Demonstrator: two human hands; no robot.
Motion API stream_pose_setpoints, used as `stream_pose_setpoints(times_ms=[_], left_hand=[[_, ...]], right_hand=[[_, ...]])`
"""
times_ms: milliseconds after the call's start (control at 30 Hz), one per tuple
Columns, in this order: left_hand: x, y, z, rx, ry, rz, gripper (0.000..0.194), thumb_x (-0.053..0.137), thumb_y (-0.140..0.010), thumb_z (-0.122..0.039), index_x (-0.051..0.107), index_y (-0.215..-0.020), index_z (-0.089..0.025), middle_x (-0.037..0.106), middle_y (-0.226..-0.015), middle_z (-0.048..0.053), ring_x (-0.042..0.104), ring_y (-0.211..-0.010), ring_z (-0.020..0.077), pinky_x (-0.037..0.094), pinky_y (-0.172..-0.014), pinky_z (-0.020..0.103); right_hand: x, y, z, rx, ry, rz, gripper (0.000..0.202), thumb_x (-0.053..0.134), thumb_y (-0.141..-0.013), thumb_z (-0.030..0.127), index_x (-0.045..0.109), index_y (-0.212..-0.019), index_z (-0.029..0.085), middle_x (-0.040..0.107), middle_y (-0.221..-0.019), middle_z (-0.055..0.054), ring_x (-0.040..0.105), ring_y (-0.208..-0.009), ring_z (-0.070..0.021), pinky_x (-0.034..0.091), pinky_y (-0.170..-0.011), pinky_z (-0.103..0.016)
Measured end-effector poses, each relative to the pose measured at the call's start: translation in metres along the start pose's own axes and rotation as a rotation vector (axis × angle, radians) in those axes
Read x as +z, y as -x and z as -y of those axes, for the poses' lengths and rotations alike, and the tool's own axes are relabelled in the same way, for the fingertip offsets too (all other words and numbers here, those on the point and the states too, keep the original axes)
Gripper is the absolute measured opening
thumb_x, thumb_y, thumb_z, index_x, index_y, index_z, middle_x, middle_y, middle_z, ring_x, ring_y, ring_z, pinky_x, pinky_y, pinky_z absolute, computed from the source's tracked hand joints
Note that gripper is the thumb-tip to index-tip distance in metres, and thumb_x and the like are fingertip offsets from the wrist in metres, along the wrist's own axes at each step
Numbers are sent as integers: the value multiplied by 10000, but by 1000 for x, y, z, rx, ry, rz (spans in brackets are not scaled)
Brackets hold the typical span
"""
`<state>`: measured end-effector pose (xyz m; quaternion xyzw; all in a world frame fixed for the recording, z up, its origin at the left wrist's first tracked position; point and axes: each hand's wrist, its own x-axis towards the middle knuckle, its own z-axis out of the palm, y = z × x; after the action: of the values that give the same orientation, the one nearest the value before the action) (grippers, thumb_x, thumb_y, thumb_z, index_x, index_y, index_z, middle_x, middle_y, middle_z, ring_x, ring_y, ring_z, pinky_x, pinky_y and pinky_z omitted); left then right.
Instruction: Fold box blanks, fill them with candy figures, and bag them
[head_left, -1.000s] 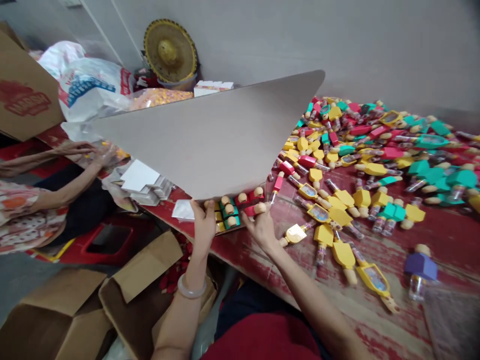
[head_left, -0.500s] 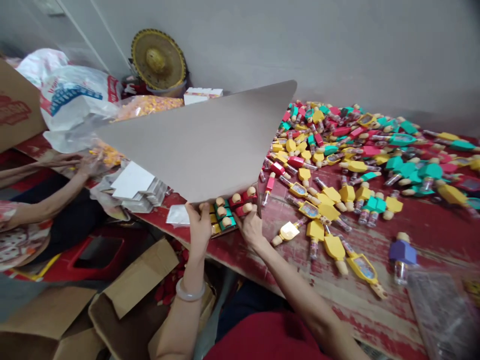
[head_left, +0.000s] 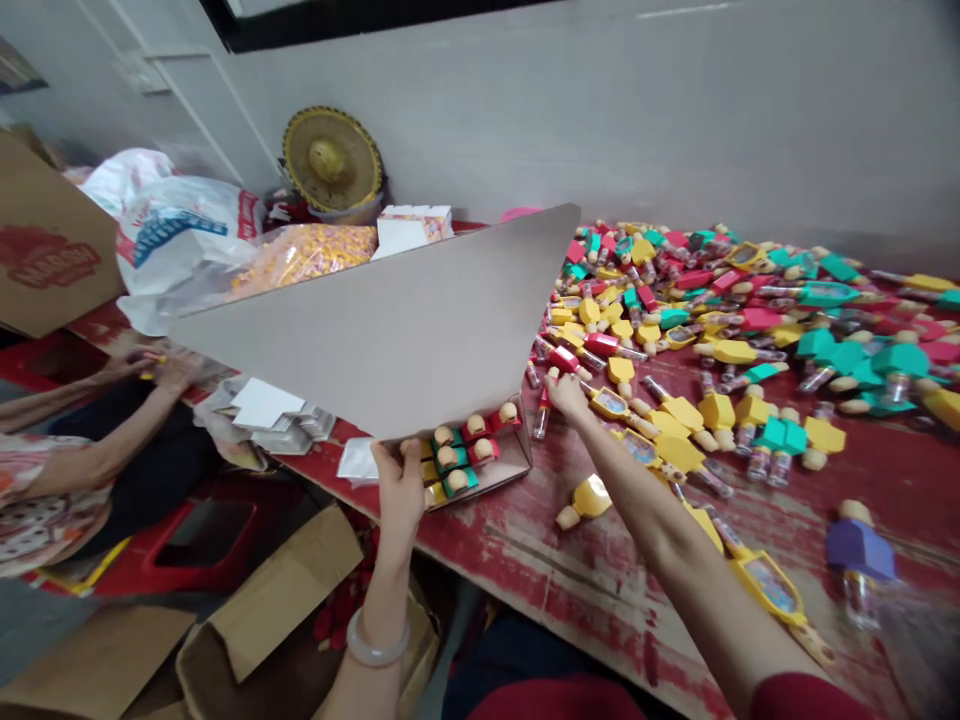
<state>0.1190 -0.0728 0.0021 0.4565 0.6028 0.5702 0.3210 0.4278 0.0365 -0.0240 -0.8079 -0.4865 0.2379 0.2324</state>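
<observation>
My left hand [head_left: 400, 482] grips the near left edge of a cardboard display box [head_left: 517, 466], whose large grey-white back panel [head_left: 390, 335] stands up and slants leftward. Inside the box are rows of yellow, green and red toys with round wooden-looking knobs; its right end shows bare cardboard. My right hand [head_left: 568, 396] is to the right of the box, its fingers pinched round the knob end of a red toy with a clear tube [head_left: 541, 415]. Beside it, yellow toys [head_left: 589, 500] and many red, green and yellow ones lie on the red table [head_left: 517, 540].
A purple toy [head_left: 860, 548] is at the right. White card pieces [head_left: 274, 410] are stacked left of the box, near a bag of yellow-orange pieces [head_left: 315, 255]. Another person's hands [head_left: 169, 370] work at the far left. Open cartons [head_left: 281, 590] stand below the table edge.
My right hand has left the red toys in the box and moved right to a red toy on the table. My left hand still holds the box. The view has tilted up slightly.
</observation>
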Motion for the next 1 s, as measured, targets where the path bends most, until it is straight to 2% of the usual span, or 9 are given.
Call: stream_pose_setpoints(times_ms=[133,233,300,367,467,600,733,900,1000], left_hand=[[0,1,0,-9,5,-1,464,684,-830,-586,408,-980,-245,560,-953,5,596,-970,197,502,-919,336],[1,1,1,8,-3,-26,487,691,-812,-608,396,-956,-249,554,-962,10,590,-991,202,496,-941,340],[2,0,0,24,-16,-24,490,693,-810,-611,391,-945,-250,551,-965,14,588,-1000,204,495,-948,336],[3,1,-1,41,-15,-21,487,686,-813,-614,388,-944,-251,550,-968,19,588,-997,204,500,-941,330],[5,1,-2,55,5,-36,497,682,-801,-622,386,-946,-250,554,-975,27,590,-985,204,509,-936,334],[6,2,-3,37,26,-38,503,701,-795,-610,389,-956,-249,571,-974,30,604,-986,213,515,-951,357],[5,4,-3,41,17,-24,501,704,-807,-615,404,-972,-249,574,-942,24,598,-936,211,516,-927,365],[5,6,0,28,32,-3,508,701,-817,-623,416,-995,-243,582,-962,33,607,-947,213,526,-935,367],[5,4,2,17,8,-1,492,689,-839,-604,427,-1029,-233,606,-1025,56,623,-1026,226,523,-987,382]], right_hand=[[25,11,-20,-36,10,112,334,532,-942,405,691,-1035,126,728,-949,-195,646,-1064,-338,485,-855,-379],[15,36,-40,-3,3,141,326,587,-877,446,666,-935,135,706,-849,-131,667,-879,-287,491,-757,-342],[-5,58,-46,0,-93,14,340,587,-859,461,623,-990,150,697,-893,-102,657,-836,-251,494,-740,-327],[-26,84,-45,-75,-263,-188,354,579,-867,493,567,-1037,183,680,-918,-77,638,-811,-224,497,-736,-319],[-35,125,-28,-233,-412,-393,357,531,-911,567,506,-1015,226,642,-869,-53,599,-748,-213,496,-721,-333],[0,154,-9,-362,-364,-367,386,480,-920,595,464,-1047,231,648,-943,-101,630,-777,-248,499,-729,-373],[37,159,-20,-457,-234,-295,359,429,-949,566,446,-1067,227,668,-989,-136,656,-766,-259,474,-662,-360],[44,161,-33,-627,-8,-206,317,430,-984,519,453,-1044,208,679,-993,-156,643,-680,-229,421,-574,-312],[46,150,-17,-558,69,-185,287,434,-1009,444,463,-1096,171,664,-1088,-181,678,-785,-234,449,-610,-301]])
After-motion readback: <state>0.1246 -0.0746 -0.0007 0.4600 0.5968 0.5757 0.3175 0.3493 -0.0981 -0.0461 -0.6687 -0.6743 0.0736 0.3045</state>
